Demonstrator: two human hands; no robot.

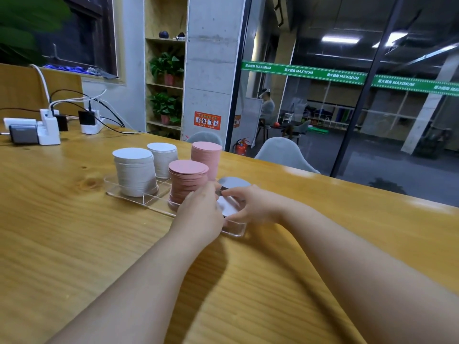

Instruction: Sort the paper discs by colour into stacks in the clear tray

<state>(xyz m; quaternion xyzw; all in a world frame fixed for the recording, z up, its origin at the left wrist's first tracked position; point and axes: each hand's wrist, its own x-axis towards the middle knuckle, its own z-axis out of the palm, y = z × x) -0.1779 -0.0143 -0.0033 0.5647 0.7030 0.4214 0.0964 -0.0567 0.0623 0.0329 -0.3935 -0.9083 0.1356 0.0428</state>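
A clear tray (139, 203) sits on the wooden table, holding two white disc stacks (135, 176) (163, 158) and two pink disc stacks (187, 180) (206, 157). At the tray's right end lies a low stack of grey discs (233, 182). My left hand (201, 214) and my right hand (248, 207) meet over that right compartment. Their fingers close around pale grey discs (227, 206) in the near right compartment. The hands hide most of those discs.
Chargers, power strips and cables (49, 125) crowd the table's far left. Grey chairs (283, 152) stand beyond the far edge. A glass wall and shelves with potted plants (166, 68) are behind.
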